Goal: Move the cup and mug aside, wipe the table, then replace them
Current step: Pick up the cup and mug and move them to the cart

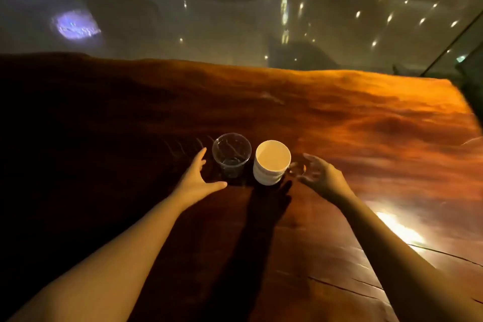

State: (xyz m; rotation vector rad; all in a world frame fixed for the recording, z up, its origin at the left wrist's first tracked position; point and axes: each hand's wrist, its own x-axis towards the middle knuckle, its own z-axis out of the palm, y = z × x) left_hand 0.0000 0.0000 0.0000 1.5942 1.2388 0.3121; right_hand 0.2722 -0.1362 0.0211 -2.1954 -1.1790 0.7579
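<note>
A clear plastic cup (pixel 231 155) stands upright on the dark wooden table (pixel 352 123), near the middle. Right beside it stands a white mug (pixel 271 162), its handle (pixel 296 168) pointing right. My left hand (pixel 196 180) is open just left of the cup, fingers spread, a small gap from its wall. My right hand (pixel 317 174) is open at the mug's right side, with blurred fingers by the handle; I cannot tell whether they touch it.
The table's far edge (pixel 235 64) runs across the view, with a glossy floor full of light reflections beyond. A bright glare spot (pixel 400 227) lies on the near right of the wood. The left part of the table is in deep shadow.
</note>
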